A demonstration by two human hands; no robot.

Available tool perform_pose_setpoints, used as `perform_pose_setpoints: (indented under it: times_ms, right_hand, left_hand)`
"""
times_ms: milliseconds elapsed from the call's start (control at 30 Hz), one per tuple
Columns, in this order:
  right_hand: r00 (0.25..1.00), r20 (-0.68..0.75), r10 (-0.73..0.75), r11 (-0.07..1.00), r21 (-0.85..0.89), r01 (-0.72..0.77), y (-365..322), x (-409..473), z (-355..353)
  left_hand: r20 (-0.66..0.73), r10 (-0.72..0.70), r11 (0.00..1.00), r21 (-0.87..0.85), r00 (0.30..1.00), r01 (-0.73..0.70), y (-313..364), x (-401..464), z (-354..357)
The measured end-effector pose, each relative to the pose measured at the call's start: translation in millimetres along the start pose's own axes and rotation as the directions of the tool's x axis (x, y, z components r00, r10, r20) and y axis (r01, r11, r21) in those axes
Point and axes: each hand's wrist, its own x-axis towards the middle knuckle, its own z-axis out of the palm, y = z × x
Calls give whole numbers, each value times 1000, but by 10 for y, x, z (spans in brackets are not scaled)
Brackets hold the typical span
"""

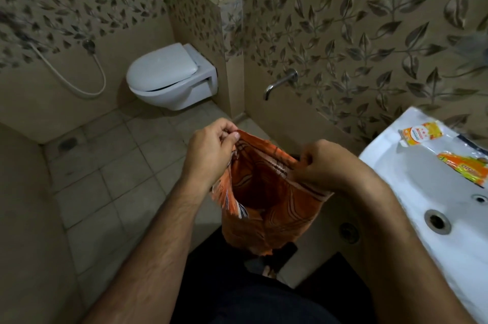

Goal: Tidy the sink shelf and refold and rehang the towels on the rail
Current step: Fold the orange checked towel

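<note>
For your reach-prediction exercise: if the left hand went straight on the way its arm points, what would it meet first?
Probably bare floor at first: the left hand, pinching the towel, points up-frame toward the toilet. Nothing else shows in that line, though depth is unclear.

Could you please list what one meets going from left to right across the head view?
Spray hose → toilet → left hand → wall tap → right hand → sink

we see dim light on leaf-patterned wall tiles [356,33], a beige tiled floor [111,178], a white wall-hung toilet [169,78] far left, a metal tap [280,83] right of it, a white basin [412,186] near right.
</note>
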Motion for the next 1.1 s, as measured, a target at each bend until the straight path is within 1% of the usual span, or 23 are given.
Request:
perform_pose_setpoints:
  times_ms: [67,133,167,233,300,333,367,433,467,500,567,667,733,767,800,833,900,933,967,1000,1033,1067,1100]
  right_hand:
    - [1000,-22,4,1000,-28,-5,-55,-5,38]
    - [995,-89,-39,999,19,41,-126,-21,30]
    - [990,-119,-75,993,78,84,-175,-36,18]
    - [982,-130,-135,957,241,163,-293,-90,1]
    - [981,-145,-129,913,368,174,-367,-110,34]
    - [978,-181,-102,913,373,164,-381,-100,76]
    - [971,-231,-68,934,328,143,-396,-85,127]
    - [943,-332,-17,979,188,84,-419,-65,222]
    - [930,-368,-2,984,162,67,-443,-62,261]
    - [923,-385,2,982,177,72,-471,-64,290]
    - [925,-378,-30,968,218,121,-518,-53,323]
    - [934,-339,-111,946,251,204,-579,-57,339]
    - [935,-330,-131,923,304,236,-615,-88,335]
    - [940,-315,-129,914,330,236,-620,-110,325]
    - [952,-276,-131,907,355,228,-615,-131,303]
    - [969,-200,-141,897,389,211,-611,-154,266]
    - [985,40,-166,884,449,131,-555,-186,186]
    - [970,169,-173,883,463,77,-507,-197,160]
    - [940,288,-185,880,473,28,-449,-218,144]
    - [903,375,-208,876,482,1,-395,-241,140]
    - [878,412,-245,860,510,0,-359,-268,137]
    - [875,393,-284,823,568,12,-330,-292,134]
    - [892,329,-308,770,638,31,-307,-314,124]
  left_hand:
    - [32,-1,1000,16,999,0,-33,12,-12]
    - [55,-21,999,25,998,19,-75,53,-17]
    - [72,-35,999,30,997,33,-95,77,-25]
    - [123,-67,997,51,990,61,-160,102,-31]
    - [165,-108,992,85,980,94,-220,99,-18]
    - [173,-124,990,87,977,111,-255,89,-12]
    - [172,-135,989,84,976,122,-290,72,-11]
    - [176,-145,989,54,974,138,-328,27,-12]
    - [196,-134,991,0,971,137,-347,0,-25]
    - [224,-112,988,-79,968,133,-352,-39,-49]
    - [333,-14,951,-287,943,116,-352,-119,-93]
    - [494,166,847,-515,853,133,-292,-209,-103]
    - [548,223,789,-587,806,181,-246,-225,-73]
    - [546,216,797,-577,809,177,-235,-216,-66]
    - [525,196,817,-554,828,158,-237,-196,-63]
    - [490,167,837,-529,855,140,-237,-180,-74]
    - [373,123,886,-458,920,68,-217,-147,-110]
    - [294,124,913,-407,948,6,-197,-133,-121]
    - [219,136,935,-352,966,-51,-151,-124,-132]
    - [157,143,946,-313,977,-88,-103,-109,-139]
    - [114,141,950,-294,983,-102,-59,-81,-147]
    - [87,132,956,-276,987,-103,-30,-34,-158]
    - [72,121,964,-246,990,-100,-4,12,-177]
